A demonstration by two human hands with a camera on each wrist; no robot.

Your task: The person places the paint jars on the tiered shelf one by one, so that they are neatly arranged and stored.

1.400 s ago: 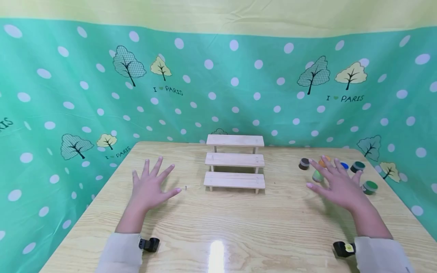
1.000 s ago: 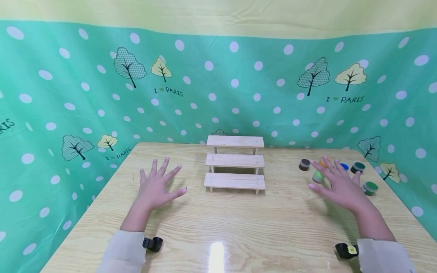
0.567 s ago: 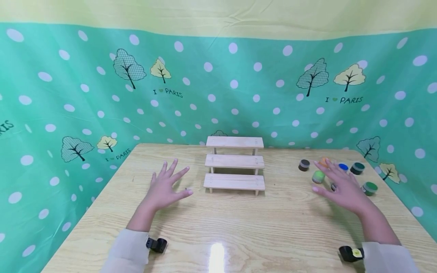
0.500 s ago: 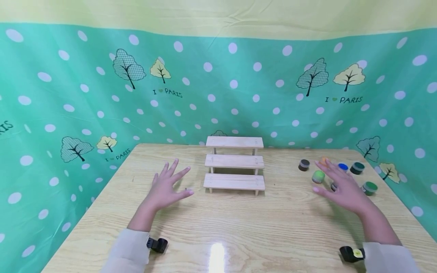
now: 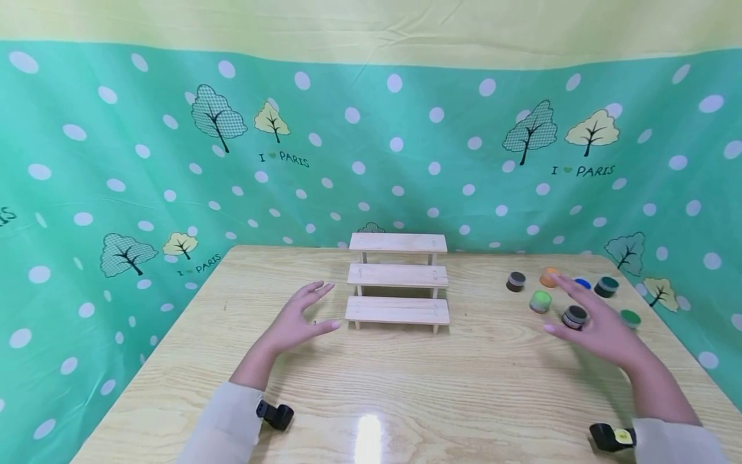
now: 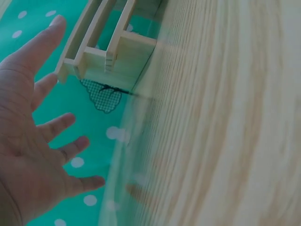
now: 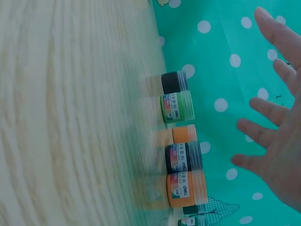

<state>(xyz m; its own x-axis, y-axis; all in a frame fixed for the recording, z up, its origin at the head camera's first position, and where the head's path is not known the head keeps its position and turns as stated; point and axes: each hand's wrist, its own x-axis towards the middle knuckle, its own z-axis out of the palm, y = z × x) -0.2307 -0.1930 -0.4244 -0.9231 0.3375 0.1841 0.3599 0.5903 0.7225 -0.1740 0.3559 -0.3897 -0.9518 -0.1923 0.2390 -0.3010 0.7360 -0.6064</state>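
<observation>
My left hand (image 5: 292, 325) hovers over the table, left of a small three-step wooden display stand (image 5: 397, 310). Its fingers are spread and hold nothing; the left wrist view has the hand (image 6: 33, 146) apart from the stand (image 6: 134, 49). On the other side, my right hand (image 5: 605, 332) floats by several small paint jars, thumb and fingers apart, with nothing in its grasp. Among them are a light green jar (image 5: 540, 301), an orange jar (image 5: 549, 277) and a black jar (image 5: 574, 317). The hand partly covers a green-lidded jar (image 5: 630, 318).
A dark jar (image 5: 516, 281) stands left of the group; a blue-lidded jar (image 5: 582, 283) and a dark green jar (image 5: 607, 287) are farther back. Behind the wooden table (image 5: 406, 380) hangs a green dotted cloth (image 5: 324, 142).
My left hand has moved right toward the stand and turned onto its side. The right hand has shifted slightly right and nearer and turned too, uncovering the black jar. The stand stays put.
</observation>
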